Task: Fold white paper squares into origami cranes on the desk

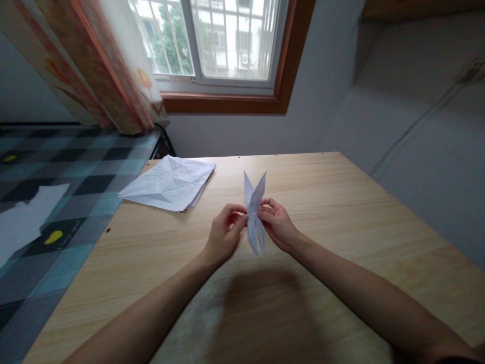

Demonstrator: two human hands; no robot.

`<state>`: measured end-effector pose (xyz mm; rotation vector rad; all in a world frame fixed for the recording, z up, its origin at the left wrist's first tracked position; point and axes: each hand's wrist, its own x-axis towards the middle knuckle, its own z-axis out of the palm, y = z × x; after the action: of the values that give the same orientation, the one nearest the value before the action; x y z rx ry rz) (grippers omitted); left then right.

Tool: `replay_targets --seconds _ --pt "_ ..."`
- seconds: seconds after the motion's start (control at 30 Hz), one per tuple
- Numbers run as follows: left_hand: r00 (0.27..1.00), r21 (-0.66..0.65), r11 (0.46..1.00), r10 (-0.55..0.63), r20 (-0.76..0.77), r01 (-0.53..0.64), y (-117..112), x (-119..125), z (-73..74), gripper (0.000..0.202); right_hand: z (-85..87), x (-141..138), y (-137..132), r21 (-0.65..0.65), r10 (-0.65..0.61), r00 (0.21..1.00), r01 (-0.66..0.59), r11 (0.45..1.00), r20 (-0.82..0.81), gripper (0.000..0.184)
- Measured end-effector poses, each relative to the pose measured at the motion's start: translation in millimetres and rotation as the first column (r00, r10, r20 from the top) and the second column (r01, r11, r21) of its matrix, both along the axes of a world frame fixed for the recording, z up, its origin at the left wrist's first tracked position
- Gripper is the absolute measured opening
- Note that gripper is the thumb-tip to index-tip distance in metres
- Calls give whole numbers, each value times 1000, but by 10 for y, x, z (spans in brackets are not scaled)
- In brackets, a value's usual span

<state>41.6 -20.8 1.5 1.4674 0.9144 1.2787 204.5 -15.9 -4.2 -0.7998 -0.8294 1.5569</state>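
- Folded white paper (254, 199) is between the two hands, over the middle of the worktop (359, 212); can't tell if its lower tips touch the wood.
- Shape: narrow waist, two pointed flaps spreading up and away toward the window side, two longer points hanging toward the person, slit between them.
- Left hand (227, 230): thumb and fingers pinched on the paper's left edge, near the waist.
- Right hand (278, 222): thumb and fingers pinched on the right edge at about the same height, other fingers curled.
- Hands near each other but not touching; only the paper between them. Both forearms bare, coming in from the bottom corners.
- Stack of white sheets (172, 182) at the worktop's far left corner, creased top sheet, edges not lined up, left tip at the worktop edge. Well apart from the hands.
- Left of worktop: bed (91, 162) with checked blue, grey and black cover, yellow leaf-like marks.
- White paper piece (28, 217) with ragged edge on the bed.
- Behind: window (235, 45) with brown frame, orange patterned curtain (109, 65) at its left.
- Right: pale cable (417, 119) running down the wall.
- Dark shadow on worktop, near side.
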Motion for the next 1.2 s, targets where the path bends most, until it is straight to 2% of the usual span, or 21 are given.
replay_targets --seconds 0.23,0.5,0.63,0.73,0.8,0.87,0.97,1.07,1.13,1.2 --pt "1000 -4 1000 -17 6 17 -20 0 73 18 38 -3 -10 -9 57 998 -57 998 -25 42" --pt "999 14 999 -33 8 33 -13 -2 78 16 48 -8 -12 8 67 998 -67 998 -19 41" --pt "997 -35 999 4 72 -1 -3 31 53 17 20 -27 -18 4 55 998 -55 998 -4 41" --pt "987 -90 994 78 138 -66 9 40 32 26 -18 -57 -32 40 11 999 -13 999 47 41" --pt "992 -81 993 89 91 -81 17 26 34 20 -39 -76 -39 87 -37 995 29 996 92 40" --pt "998 -43 997 60 15 -59 22 3 44 6 -53 -88 -43 136 -93 986 74 988 140 38" --pt "999 -24 999 20 -36 -21 25 -24 53 13 -68 -94 -50 186 -140 970 102 977 200 34" --pt "997 -49 998 40 -73 -44 29 -25 40 16 -67 -102 -87 245 -168 948 101 964 270 28" --pt "990 -26 995 96 -106 -100 37 -21 28 16 -48 -111 -134 311 -223 905 108 944 363 21" --pt "978 25 986 164 -127 -162 49 -21 19 18 -14 -120 -187 435 -330 816 109 894 475 13"
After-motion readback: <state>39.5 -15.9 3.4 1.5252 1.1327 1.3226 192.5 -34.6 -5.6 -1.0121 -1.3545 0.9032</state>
